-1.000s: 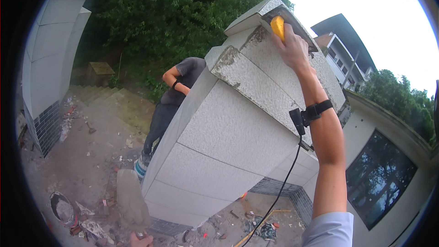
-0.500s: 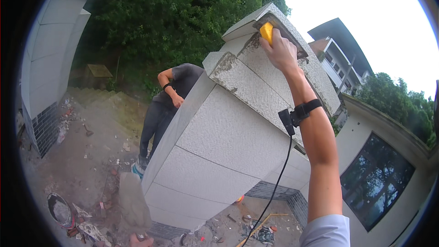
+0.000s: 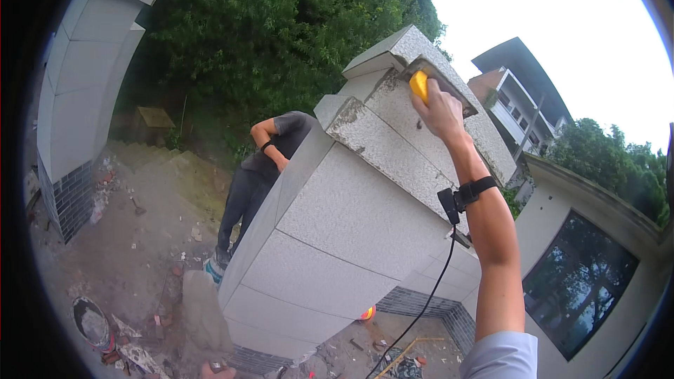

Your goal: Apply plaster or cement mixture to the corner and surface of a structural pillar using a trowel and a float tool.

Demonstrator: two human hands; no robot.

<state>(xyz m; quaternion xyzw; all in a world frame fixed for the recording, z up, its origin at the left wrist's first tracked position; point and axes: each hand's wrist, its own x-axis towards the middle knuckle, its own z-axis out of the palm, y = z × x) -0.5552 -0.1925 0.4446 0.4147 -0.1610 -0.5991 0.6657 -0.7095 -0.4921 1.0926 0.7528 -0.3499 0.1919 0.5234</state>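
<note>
My right hand (image 3: pixel 441 109) grips the yellow handle of a plastering trowel (image 3: pixel 455 89), fingers closed round it. Its flat, mortar-smeared blade lies along the upper part of a pale stone-clad pillar (image 3: pixel 344 217); whether it touches all along I cannot tell. Just below the blade, grey mortar (image 3: pixel 382 84) marks the edges of the stepped blocks. A black strap with a small device (image 3: pixel 460 200) circles my right forearm, its cable hanging down. At the lower edge a pinkish shape (image 3: pixel 219 370) may be part of my left hand; its fingers cannot be made out.
Behind the pillar's left side stands another person (image 3: pixel 263 168) in dark clothes. A bucket (image 3: pixel 93 324) stands lower left among rubble. A second clad pillar (image 3: pixel 88 91) rises at far left, and a house with a dark window (image 3: pixel 579 281) is on the right.
My right hand and the trowel have moved down and slightly right along the pillar's top. The view has tilted a little, so the pillar's top sits lower in the picture.
</note>
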